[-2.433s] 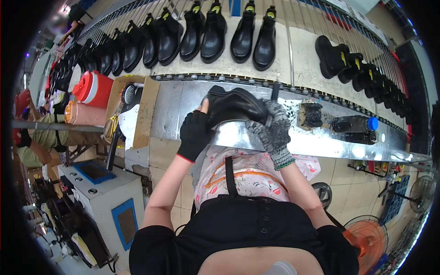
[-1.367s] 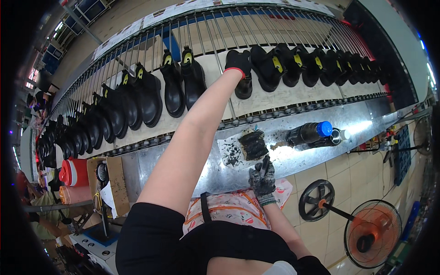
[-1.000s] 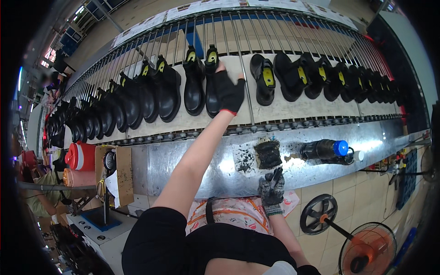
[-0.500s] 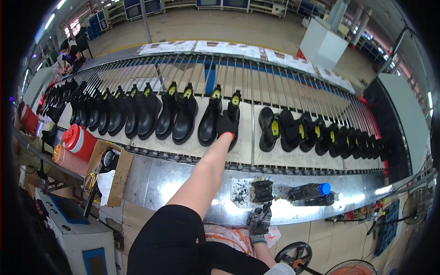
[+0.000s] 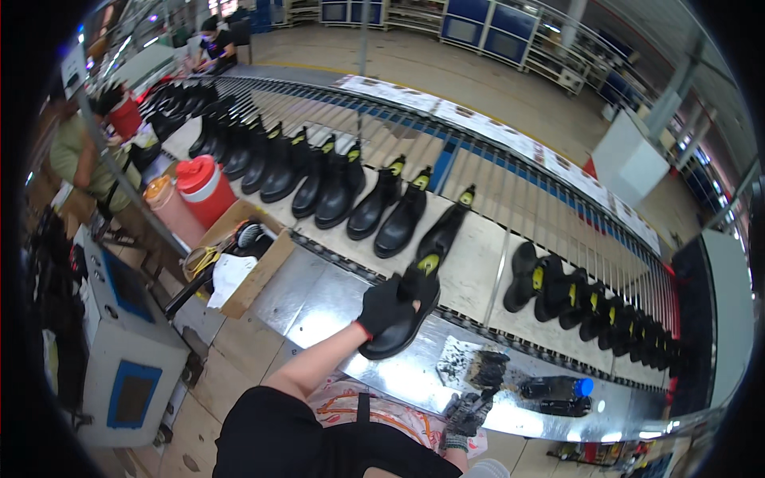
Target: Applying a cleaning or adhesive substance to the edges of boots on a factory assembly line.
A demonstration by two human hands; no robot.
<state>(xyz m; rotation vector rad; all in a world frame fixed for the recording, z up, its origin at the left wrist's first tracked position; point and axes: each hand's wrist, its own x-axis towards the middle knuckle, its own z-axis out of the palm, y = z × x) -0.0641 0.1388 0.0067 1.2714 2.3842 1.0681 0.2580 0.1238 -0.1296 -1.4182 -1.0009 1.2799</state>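
My left hand [image 5: 384, 307], in a black glove with a red cuff, grips a black ankle boot [image 5: 402, 334] by its upper part. The boot is tilted above the metal ledge [image 5: 311, 295] in front of me, its toe toward me and yellow showing inside its collar. Another black boot [image 5: 438, 231] stands just beyond it on the conveyor. At the ledge's near edge, my right hand [image 5: 464, 414] wears a stained grey glove, its fingers closed round a thin dark tool. Beside it, a blackened pad [image 5: 488, 369] lies on a smeared white sheet [image 5: 454, 357].
Boots stand in a row on the conveyor [image 5: 470, 275]; more lie on their sides to the right [image 5: 558, 291]. A dark bottle with a blue cap [image 5: 550, 388] lies on the ledge. Left are a cardboard box [image 5: 267, 275], a red jug [image 5: 205, 190] and other people [image 5: 215, 48].
My left hand has lifted a boot off the conveyor and drawn it toward me over the ledge. My right hand stays near the ledge's edge. The view has turned and tilted.
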